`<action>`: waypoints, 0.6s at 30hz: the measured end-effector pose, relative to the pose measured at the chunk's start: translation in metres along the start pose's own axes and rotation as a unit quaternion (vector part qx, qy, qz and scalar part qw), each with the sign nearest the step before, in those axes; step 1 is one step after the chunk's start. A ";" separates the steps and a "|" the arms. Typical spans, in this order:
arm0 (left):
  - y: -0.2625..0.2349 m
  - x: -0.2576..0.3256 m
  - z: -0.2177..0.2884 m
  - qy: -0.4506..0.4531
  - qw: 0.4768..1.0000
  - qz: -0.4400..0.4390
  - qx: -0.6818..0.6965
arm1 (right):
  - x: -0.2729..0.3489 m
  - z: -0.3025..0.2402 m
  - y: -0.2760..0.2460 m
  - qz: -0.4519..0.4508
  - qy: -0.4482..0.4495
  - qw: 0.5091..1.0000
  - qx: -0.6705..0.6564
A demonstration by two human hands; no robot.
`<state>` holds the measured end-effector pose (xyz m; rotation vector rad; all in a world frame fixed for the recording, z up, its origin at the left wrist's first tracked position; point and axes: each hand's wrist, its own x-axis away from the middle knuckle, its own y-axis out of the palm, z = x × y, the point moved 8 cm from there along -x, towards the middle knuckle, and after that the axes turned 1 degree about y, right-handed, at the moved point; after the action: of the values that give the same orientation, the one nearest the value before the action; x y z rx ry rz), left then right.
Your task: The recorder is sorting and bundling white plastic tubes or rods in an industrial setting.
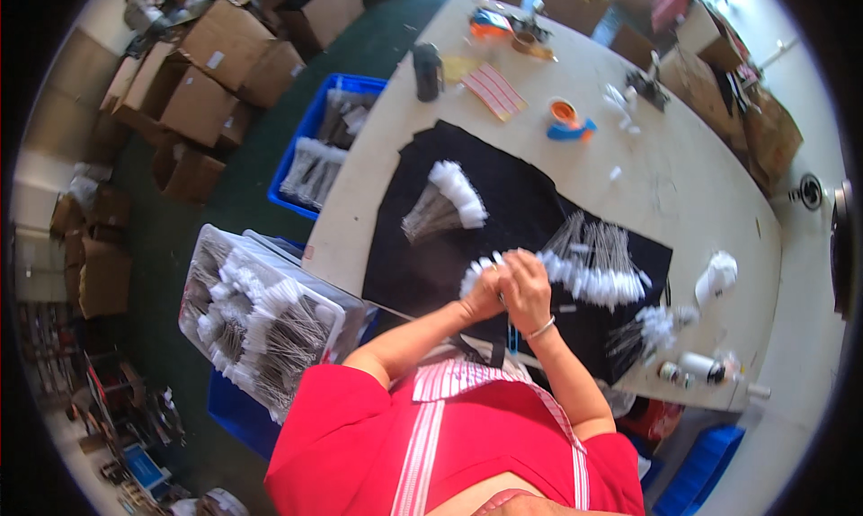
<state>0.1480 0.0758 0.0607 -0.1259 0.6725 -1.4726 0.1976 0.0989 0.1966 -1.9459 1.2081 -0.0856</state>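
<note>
My left hand (485, 295) is closed around a small bunch of white-headed wire pieces (475, 272), whose white ends stick out past the fingers. Pressed against it, my right hand (527, 287) has its fingers bent together at the same bunch; the grip itself is partly hidden. Both hands are over a black cloth (422, 269) on the table. Beyond them lies a fanned bundle of white-headed wires (457, 195). A larger row of the same pieces (598, 273) rests right of my right hand, with a looser heap (653, 329) nearer the table's right side.
A crate (328, 311) full of white-headed wires stands left of the table (360, 179), with a blue bin (279, 188) beyond. A dark bottle (428, 72), an orange-and-blue tape dispenser (571, 129), a white cap-like object (716, 278) and small bottles (701, 367) stand on the table.
</note>
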 end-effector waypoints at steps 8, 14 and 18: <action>0.012 0.019 -0.013 -0.007 0.997 0.071 0.022 | 0.032 0.043 0.064 -0.042 0.022 0.986 0.158; 0.046 0.025 -0.069 -0.072 0.994 0.031 0.078 | 0.015 0.052 0.078 -0.053 0.065 0.979 0.184; 0.063 0.038 -0.084 -0.034 0.995 -0.005 -0.092 | 0.035 0.035 0.083 -0.052 0.053 0.974 0.216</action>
<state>0.1604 0.0747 -0.0503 -0.3202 0.7514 -1.4080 0.1724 0.0766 0.1059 -1.6324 1.0499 -0.4731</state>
